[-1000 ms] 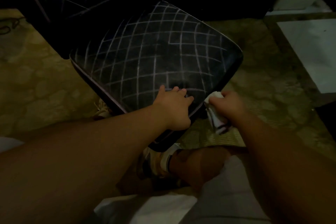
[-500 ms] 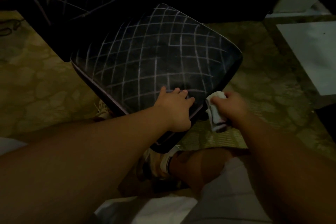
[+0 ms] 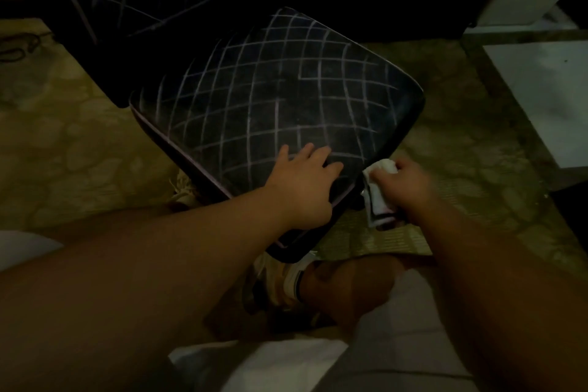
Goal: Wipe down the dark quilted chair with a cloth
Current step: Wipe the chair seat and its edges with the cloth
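There is one view only, a wide-angle camera worn on the person's head. It looks forward and steeply down, so both forearms run up from the bottom edge toward the middle. It sits close over the chair seat (image 3: 280,105), which fills the centre, with the chair back (image 3: 127,3) at the upper left. The patterned floor (image 3: 63,153) spreads to either side, and the wearer's own legs and a shoe (image 3: 286,283) lie directly below the lens.
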`<move>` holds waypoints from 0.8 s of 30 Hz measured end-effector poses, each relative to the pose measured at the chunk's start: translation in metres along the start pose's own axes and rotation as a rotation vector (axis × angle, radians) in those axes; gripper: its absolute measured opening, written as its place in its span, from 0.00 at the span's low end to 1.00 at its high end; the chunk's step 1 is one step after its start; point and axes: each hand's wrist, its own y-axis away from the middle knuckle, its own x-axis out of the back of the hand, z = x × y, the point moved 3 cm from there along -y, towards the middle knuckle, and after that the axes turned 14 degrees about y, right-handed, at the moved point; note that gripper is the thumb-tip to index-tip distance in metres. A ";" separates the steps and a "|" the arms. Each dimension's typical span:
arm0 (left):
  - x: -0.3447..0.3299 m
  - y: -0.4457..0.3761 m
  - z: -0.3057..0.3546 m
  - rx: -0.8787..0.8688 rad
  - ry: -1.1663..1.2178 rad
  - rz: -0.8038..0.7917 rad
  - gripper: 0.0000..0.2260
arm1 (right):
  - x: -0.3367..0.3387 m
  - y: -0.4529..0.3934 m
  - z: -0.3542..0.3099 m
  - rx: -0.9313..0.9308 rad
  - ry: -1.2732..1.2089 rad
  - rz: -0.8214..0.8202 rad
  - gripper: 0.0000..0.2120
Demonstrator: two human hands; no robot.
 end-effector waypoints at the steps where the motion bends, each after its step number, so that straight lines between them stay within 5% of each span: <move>1: 0.001 0.004 -0.002 -0.010 -0.001 0.044 0.33 | -0.001 0.002 -0.001 0.029 0.014 -0.012 0.12; 5: -0.005 0.019 -0.012 0.014 -0.079 0.104 0.25 | -0.007 0.009 -0.003 0.110 0.078 -0.126 0.12; 12: -0.014 0.032 -0.018 0.031 -0.143 0.099 0.21 | -0.005 0.008 -0.006 0.041 0.090 0.010 0.17; 18: -0.018 0.029 -0.019 0.019 -0.159 0.072 0.21 | -0.008 0.020 -0.012 0.174 0.204 -0.110 0.15; 24: -0.022 0.027 -0.021 0.010 -0.168 0.054 0.23 | -0.003 0.016 -0.010 0.006 0.106 0.014 0.21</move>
